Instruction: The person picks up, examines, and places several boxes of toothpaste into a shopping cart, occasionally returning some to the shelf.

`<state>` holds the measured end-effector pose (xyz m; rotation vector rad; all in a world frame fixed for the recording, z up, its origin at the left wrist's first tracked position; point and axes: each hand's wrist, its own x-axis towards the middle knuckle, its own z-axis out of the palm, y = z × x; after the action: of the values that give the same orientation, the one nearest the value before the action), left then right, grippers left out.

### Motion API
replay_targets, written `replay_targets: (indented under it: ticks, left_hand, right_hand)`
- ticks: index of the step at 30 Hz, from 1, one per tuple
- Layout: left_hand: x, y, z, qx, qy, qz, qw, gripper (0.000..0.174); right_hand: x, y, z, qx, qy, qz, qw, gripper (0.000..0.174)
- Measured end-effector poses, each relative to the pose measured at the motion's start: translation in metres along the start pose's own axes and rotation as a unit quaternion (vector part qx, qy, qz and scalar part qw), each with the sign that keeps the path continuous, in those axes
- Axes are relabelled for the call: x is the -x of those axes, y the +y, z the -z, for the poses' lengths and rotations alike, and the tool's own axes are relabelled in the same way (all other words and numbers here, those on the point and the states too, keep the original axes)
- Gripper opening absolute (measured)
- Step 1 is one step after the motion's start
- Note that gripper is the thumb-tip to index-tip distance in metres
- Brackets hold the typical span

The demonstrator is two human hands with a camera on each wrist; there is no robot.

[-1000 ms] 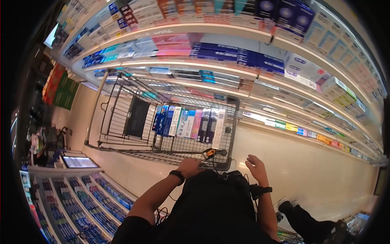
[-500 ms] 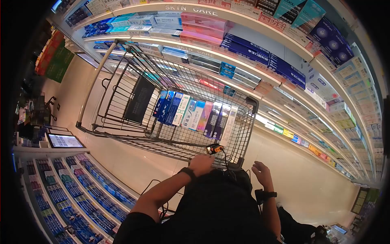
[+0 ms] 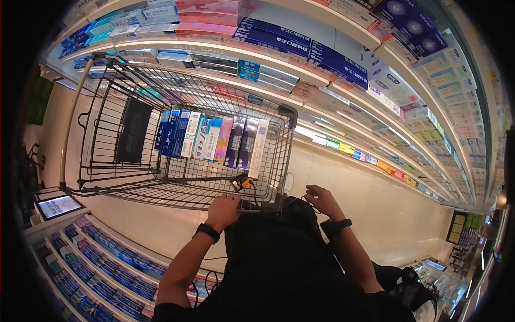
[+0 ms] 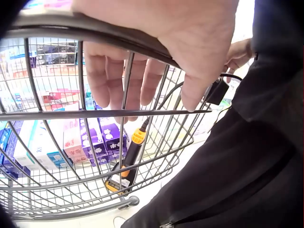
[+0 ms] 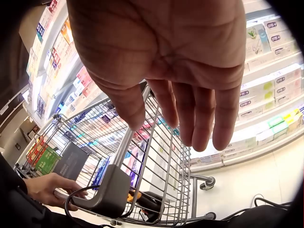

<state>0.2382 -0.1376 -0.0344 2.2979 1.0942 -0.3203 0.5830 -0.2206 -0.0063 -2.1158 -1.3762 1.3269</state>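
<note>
– How do our fingers stand?

– Our left hand (image 3: 224,211) sits astride the near long rim of the shopping cart (image 3: 290,114), close to the corner farthest from the handle (image 3: 76,114). The fingers hook down inside and the thumb drops outside, so we have a loose hold on the rim. Our right hand (image 3: 324,203) hangs with fingers slightly bent just off that same corner, gripping nothing.

– And inside the cart?

– A row of boxes (image 3: 212,139) stands side by side across the middle of the basket, with a white box (image 3: 258,153) at the end toward the front edge. By the near front corner is a corded orange-and-black device (image 3: 242,183); it looks to be inside the basket.

– Farther out?

– Beyond the far rim run the shelves (image 3: 199,49), with dark blue packs (image 3: 338,67) stacked near one edge. Pale floor (image 3: 365,198) lies off the front end.

– Which step are we on?

– We'd judge it as guiding or steadying the cart, with neither hand on a box.

– And the next move?

– Rolling on would call for a firmer left grip; fetching from the shelves would suit our free right hand.
</note>
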Motion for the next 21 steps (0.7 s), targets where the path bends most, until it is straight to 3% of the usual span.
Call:
replay_targets:
  ticks: [6,12,14,17,21]
  left_hand:
    - [-0.004,0.011,-0.002,-0.055,-0.034,0.062,0.996,0.023]
    - [-0.006,0.006,-0.01,-0.076,-0.024,0.027,0.996,0.032]
    - [-0.011,0.008,-0.006,-0.092,-0.097,0.052,0.99,0.033]
    - [-0.01,0.003,-0.009,-0.077,-0.093,0.046,0.992,0.037]
    - [-0.019,0.013,0.001,-0.097,-0.15,0.066,0.982,0.038]
  right_hand:
    - [-0.026,0.045,0.042,-0.025,-0.042,0.026,0.999,0.044]
    - [-0.014,0.104,0.105,-0.053,0.042,0.007,0.998,0.042]
    - [0.001,0.123,0.118,-0.054,0.076,0.005,0.996,0.041]
    - [0.027,0.14,0.129,-0.055,0.097,-0.01,0.994,0.041]
    - [0.042,0.144,0.124,-0.056,0.096,-0.034,0.993,0.044]
